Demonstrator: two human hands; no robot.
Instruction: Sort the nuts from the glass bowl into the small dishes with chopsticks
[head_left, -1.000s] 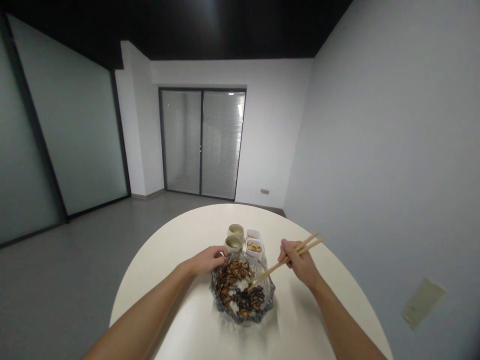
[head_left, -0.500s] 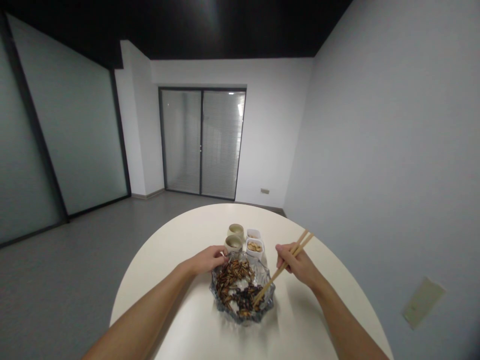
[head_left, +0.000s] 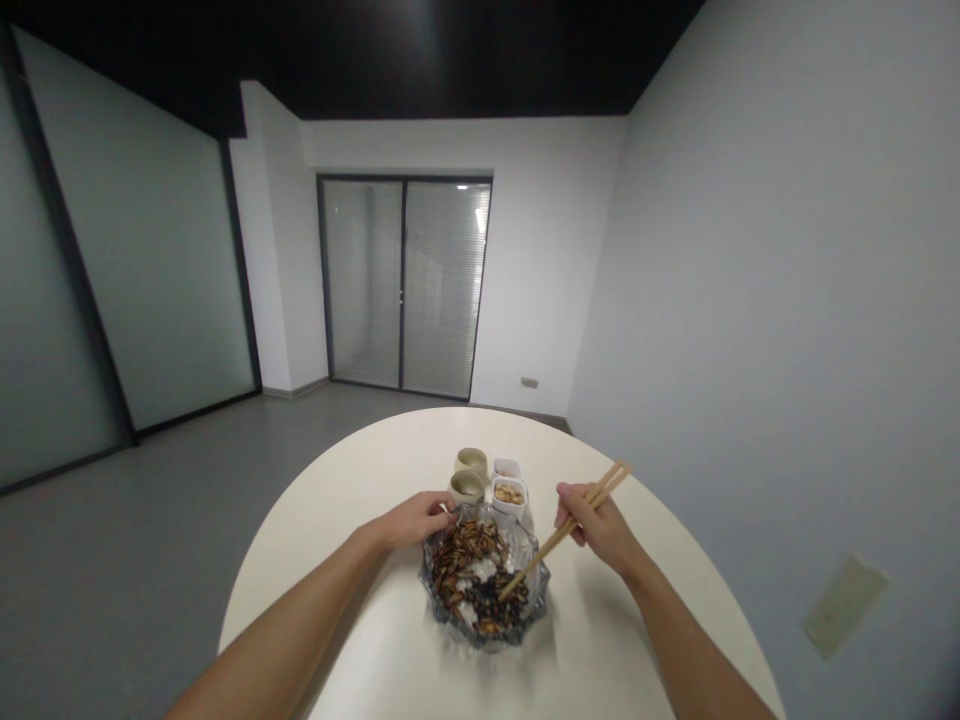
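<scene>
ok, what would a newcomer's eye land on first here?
Probably the scalloped glass bowl of brown and black pieces, near the middle of the round white table. Next, perhaps, the pale chopsticks in the right hand, slanting into the bowl, and the left hand at its far-left rim.

A round white table (head_left: 600,640) bears a glass bowl (head_left: 534,608), two cups (head_left: 466,497), two tubs (head_left: 510,508).

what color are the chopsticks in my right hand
The chopsticks are light tan, seen best in the head view.

Chopsticks (head_left: 549,547) pale tan; bowl (head_left: 519,538) clear, blue-grey; table (head_left: 390,630) cream.
</scene>
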